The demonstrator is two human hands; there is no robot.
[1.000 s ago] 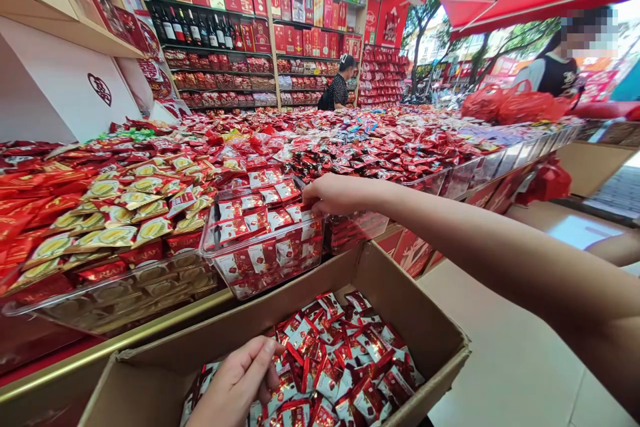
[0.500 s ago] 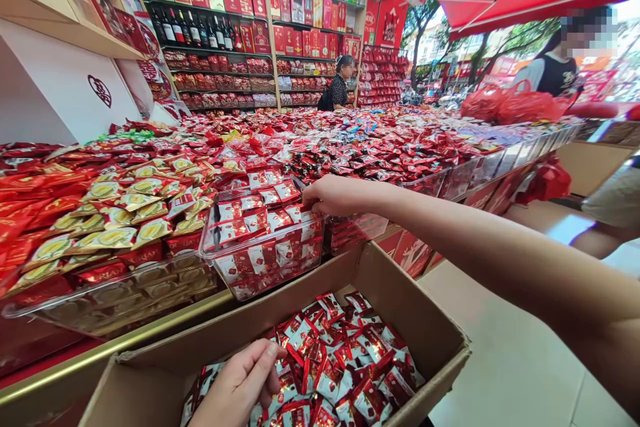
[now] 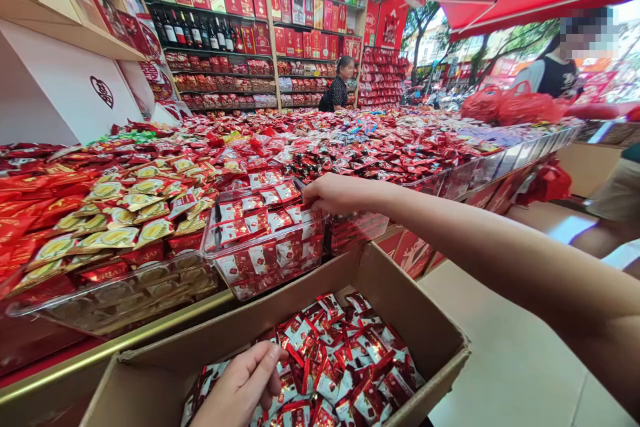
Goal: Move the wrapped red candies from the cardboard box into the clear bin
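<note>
My right hand reaches across to the right back corner of a clear plastic bin. Its fingers are curled down against the end of the red and white candy packets that stand there in neat rows; what they pinch is hidden. Lower down, my left hand hovers inside an open cardboard box, its thumb pressed toward bent fingers. Right beside it lies a loose heap of similar red and white packets. Whether the left fingers hold a packet is hard to make out.
Gold durian packets fill the bin on the left. Further piles of red sweets cover the long counter. One person is behind it; another stands at the right near red plastic bags. A gold rail runs below the bins.
Both my hands stay where they were, in the same pose. At the right edge, a person's leg and shorts have shifted slightly.
</note>
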